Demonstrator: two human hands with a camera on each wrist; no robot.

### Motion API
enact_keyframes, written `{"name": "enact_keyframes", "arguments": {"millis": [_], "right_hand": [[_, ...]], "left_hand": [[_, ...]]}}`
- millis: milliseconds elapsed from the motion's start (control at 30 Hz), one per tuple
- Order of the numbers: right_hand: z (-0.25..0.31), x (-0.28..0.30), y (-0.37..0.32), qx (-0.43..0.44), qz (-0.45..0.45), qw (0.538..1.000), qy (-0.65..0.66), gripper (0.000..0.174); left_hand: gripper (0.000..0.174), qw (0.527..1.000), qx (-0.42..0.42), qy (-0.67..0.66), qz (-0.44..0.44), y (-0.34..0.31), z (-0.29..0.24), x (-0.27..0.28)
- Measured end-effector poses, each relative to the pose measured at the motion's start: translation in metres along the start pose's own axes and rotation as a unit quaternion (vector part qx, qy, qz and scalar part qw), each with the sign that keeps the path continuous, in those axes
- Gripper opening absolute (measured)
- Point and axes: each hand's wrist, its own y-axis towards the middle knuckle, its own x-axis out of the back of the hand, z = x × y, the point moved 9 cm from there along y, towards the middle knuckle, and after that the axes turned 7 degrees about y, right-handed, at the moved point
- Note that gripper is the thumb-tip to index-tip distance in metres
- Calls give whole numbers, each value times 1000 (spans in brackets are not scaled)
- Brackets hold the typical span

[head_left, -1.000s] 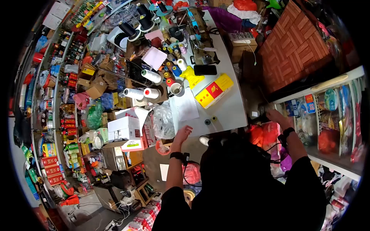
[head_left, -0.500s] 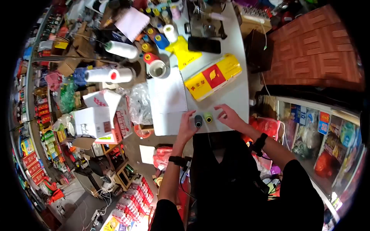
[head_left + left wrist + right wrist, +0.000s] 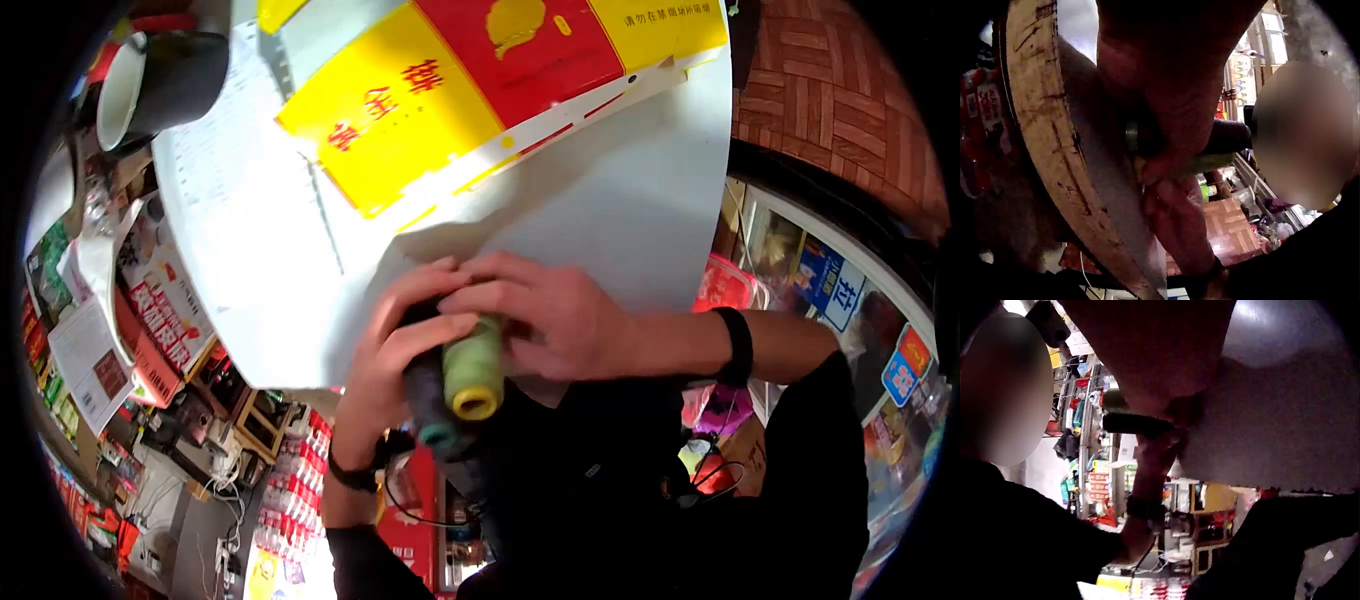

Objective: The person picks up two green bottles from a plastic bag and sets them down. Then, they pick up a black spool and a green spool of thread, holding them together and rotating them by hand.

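Two thread spools are held side by side near the table's front edge in the head view. One is a dark spool (image 3: 428,392) with a teal end; the other is a light green spool (image 3: 472,368) with a yellow end. My left hand (image 3: 392,345) grips the dark spool, one finger reaching across to the green one. The fingers of my right hand (image 3: 565,318) curl over the far end of the green spool. Both hands meet there, hiding the spools' far ends. In the right wrist view the dark spool (image 3: 1124,423) juts out toward the body.
A yellow and red carton (image 3: 400,120) lies on the white table (image 3: 620,235) just beyond the hands. Printed paper (image 3: 235,190) and a dark cup (image 3: 165,90) are at the left. A glass-fronted case (image 3: 855,290) stands at the right, and boxes (image 3: 95,360) at the left.
Both hands have come together over the table edge and taken hold of the two spools, which stood on the table half a second ago. The head view has moved closer to the table.
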Motion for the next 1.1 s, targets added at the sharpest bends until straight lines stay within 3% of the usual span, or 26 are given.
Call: {"name": "enact_keyframes", "arguments": {"millis": [100, 167, 233, 300, 333, 367, 467, 533, 633, 733, 933, 1100], "right_hand": [[-8, -5, -3, 7, 14, 1000, 12, 47], [-9, -9, -7, 50, 7, 998, -28, 41], [-8, -7, -11, 66, 5, 997, -31, 47], [-16, -15, -18, 54, 13, 998, -39, 52], [-5, -7, -25, 135, -48, 988, -57, 55], [-3, -8, -25, 92, -18, 993, -71, 57], [6, -14, -26, 29, 31, 999, -8, 57], [4, -1, -28, 64, 51, 994, 76, 54], [12, 2, -29, 60, 62, 992, 90, 52], [19, 2, -31, 62, 17, 998, 6, 50], [10, 1, -32, 93, 8, 994, 62, 47], [14, 2, -33, 54, 9, 992, 112, 45]], "left_hand": [[52, 997, -33, 71, -22, -3, 4, -4], [46, 995, -5, 83, -47, -9, 8, -7], [48, 994, -20, 67, -90, -19, 16, -11], [70, 990, -51, 97, -83, -24, 12, -15], [82, 988, -67, 112, -80, -27, 10, -17], [85, 989, -54, 110, -85, -24, -1, -17], [78, 996, 23, 16, -84, -32, -7, -9], [80, 995, 6, -48, -82, -17, -18, -10], [82, 989, -31, -128, -65, -10, -19, -8], [78, 990, -2, -130, -49, -13, -12, -7], [64, 994, 13, -73, -79, -24, -25, -17], [49, 991, 12, -73, -109, -25, -24, -10]]}}
